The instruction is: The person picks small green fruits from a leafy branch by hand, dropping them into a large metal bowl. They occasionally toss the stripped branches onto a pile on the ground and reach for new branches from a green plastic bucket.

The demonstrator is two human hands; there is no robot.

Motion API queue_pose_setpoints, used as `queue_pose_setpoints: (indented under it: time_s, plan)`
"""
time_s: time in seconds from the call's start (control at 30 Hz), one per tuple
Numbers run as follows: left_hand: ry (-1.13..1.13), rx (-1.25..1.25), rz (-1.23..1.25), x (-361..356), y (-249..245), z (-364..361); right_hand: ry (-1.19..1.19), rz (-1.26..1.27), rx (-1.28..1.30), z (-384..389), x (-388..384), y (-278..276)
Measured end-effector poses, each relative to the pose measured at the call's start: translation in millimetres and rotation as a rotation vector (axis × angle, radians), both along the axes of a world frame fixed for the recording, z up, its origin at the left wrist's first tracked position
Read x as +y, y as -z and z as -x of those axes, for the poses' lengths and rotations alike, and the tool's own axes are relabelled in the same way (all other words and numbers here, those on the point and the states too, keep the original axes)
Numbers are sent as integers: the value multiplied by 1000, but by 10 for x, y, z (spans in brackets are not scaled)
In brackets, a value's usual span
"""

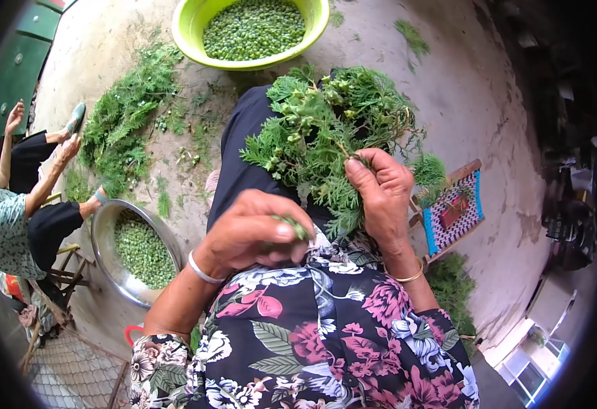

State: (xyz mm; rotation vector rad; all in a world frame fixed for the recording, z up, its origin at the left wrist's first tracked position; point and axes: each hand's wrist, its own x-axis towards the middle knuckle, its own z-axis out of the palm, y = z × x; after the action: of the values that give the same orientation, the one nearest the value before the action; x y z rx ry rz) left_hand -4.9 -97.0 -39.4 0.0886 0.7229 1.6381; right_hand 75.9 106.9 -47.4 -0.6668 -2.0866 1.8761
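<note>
A heap of leafy branches (325,123) fills the lap and blocks the straight way from the right hand (380,194), gripping one stem, and the left hand (250,235), pinched on a green bit (291,225), to the green bowl (184,27) beyond the knees. On the left, a steel bowl (102,228) stands just beside the leg with open air above it, though a seated person (5,218) and a strip of cuttings (124,116) crowd the ground past it. On the right, a low woven stool (455,211) sits near the forearm, and the bare concrete (475,88) beyond lies open.
</note>
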Motion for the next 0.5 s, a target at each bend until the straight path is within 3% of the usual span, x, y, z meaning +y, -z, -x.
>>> queue_pose_setpoints:
  time_s: [0.03,0.2,0.23,0.37,0.43,0.5]
  plan:
    - [-145,-9,-36,-20,-12,26,7,1,5,-14,11,-14]
    - [-773,253,-76,78,-396,420,-506,-129,9,-147,-5,-106]
    - [-870,348,-58,141,-477,511,-603,-284,96,-142,10,-70]
    - [-1238,797,88,504,-617,1140,-662,-358,132,-140,-27,-39]
    - [-1184,1052,270,754,-522,1600,-649,-351,155,-138,-10,-31]
    - [-919,1372,636,824,-299,2186,-643,-341,157,-181,-14,-30]
